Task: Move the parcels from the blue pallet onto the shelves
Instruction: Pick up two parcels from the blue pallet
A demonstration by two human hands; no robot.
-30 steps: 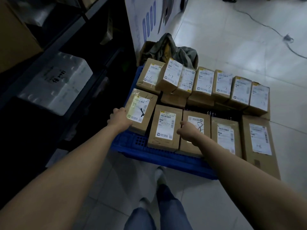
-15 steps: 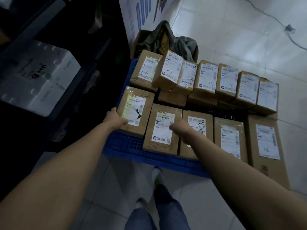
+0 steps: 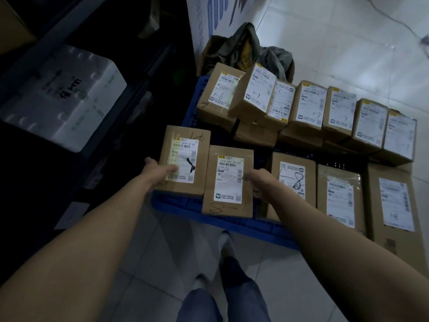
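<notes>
White foam box at far left, lodged in the dark shelves, black handwriting on its face; free room around it hard to judge in the gloom. Next, left hand clamped on the near-left parcel: thumb laid flat across the label on top, fingers out of sight at the side or underneath, likely set so for a one-handed lift from the corner nearest the shelves. Left side of that parcel showing past the left edge of the blue pallet, right side just beside its neighbour. Then the parcel marked 8-1, flat at the pallet's front rim, label up, presumably for easy reading of the code. Right hand at its right edge, thumb tip on the label's margin, fingers curled down into the narrow gap beside the parcel marked 1-8 and hidden there; by the look of it a pinch on the side wall, with no other way in between close-packed boxes. Probably two parcels at once, one per hand. Further right, two more flat parcels along the front, and behind them a back row propped on lower boxes, labels tilted upward. Olive cloth bundled behind the pallet, pale tiled floor beyond. Task barely begun, judging by so full a pallet; next, a lift and a turn left toward the shelves, with care for slippery tape.
</notes>
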